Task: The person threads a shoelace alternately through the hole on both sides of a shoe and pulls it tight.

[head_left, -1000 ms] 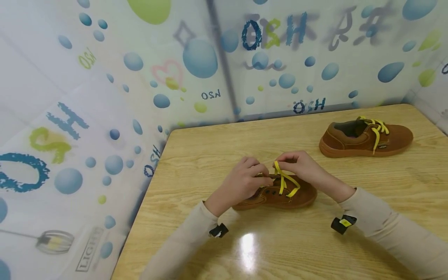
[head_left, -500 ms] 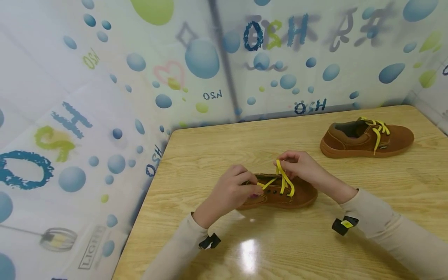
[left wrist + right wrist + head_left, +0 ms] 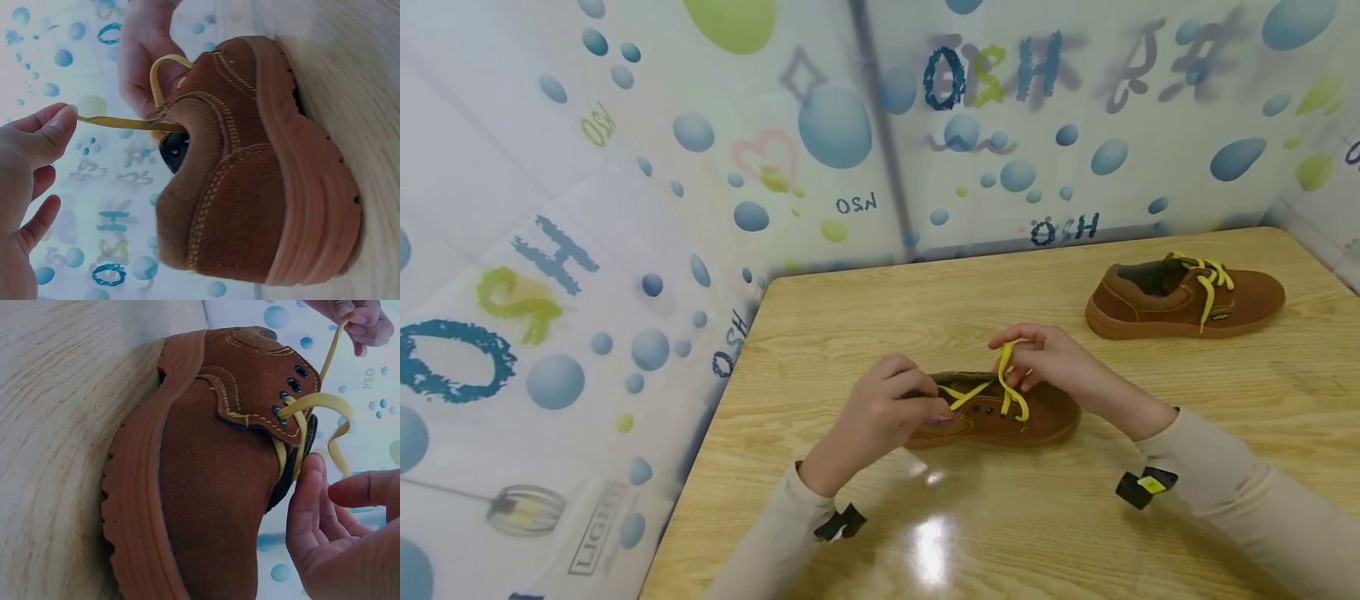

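A brown shoe [image 3: 1033, 412] with partly threaded yellow lace stands at the middle of the table. My left hand [image 3: 883, 408] pinches one stretch of the yellow lace [image 3: 131, 123] between thumb and forefinger, above the shoe's opening, and the lace is drawn taut there. Beside the tongue, my right hand [image 3: 1052, 362] has its fingers [image 3: 307, 487] loosely bent, with a gap to the thumb. A loose loop of lace [image 3: 337, 406] rises from an eyelet and passes behind that thumb. Two eyelets [image 3: 294, 384] nearer the ankle show no lace.
A second brown shoe [image 3: 1187, 296], its yellow laces tied, stands at the back right of the wooden table [image 3: 820, 317]. Patterned wall sheets [image 3: 700, 167] border the table at the back and left.
My left hand has moved left and slightly down, drawing a lace stretch into view over the opening. The loop by my right hand has shrunk, and those fingers have spread apart a little.
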A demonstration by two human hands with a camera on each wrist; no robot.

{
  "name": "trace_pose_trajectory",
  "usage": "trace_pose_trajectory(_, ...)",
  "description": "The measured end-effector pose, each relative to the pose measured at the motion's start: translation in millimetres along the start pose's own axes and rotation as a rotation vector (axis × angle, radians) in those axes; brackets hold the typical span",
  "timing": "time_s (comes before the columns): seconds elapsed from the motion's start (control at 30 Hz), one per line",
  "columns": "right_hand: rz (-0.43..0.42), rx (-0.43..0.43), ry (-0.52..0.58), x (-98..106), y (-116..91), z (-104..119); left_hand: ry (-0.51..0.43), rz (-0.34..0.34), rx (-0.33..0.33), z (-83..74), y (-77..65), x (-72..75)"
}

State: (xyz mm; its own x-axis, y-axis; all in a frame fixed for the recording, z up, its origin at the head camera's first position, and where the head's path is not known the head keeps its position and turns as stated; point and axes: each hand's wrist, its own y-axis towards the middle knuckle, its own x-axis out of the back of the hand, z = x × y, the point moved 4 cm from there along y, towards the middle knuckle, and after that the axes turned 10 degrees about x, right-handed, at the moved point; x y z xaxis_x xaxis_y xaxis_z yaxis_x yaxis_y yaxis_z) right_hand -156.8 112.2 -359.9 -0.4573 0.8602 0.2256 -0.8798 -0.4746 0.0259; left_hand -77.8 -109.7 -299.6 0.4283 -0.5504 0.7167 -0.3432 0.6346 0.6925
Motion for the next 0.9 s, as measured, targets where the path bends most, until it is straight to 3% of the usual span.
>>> trace_pose_trajectory(0.3, -0.015, 0.013, 0.018, -0.5, -1.4, 3.3, -0.027, -0.074, -0.001, 0.2, 2.5, 17.8)
trace_pose_trajectory(0.57, -0.031, 0.066, -0.088, -2.6, -1.0, 7.5, -0.039, -0.115, -0.004, -2.8, 5.7, 32.3)
trace_pose_trajectory(0.9, -0.061, 0.019, -0.172, -3.5, -0.2, 5.2, -0.097, -0.181, -0.006, -8.8, 9.0, 56.2)
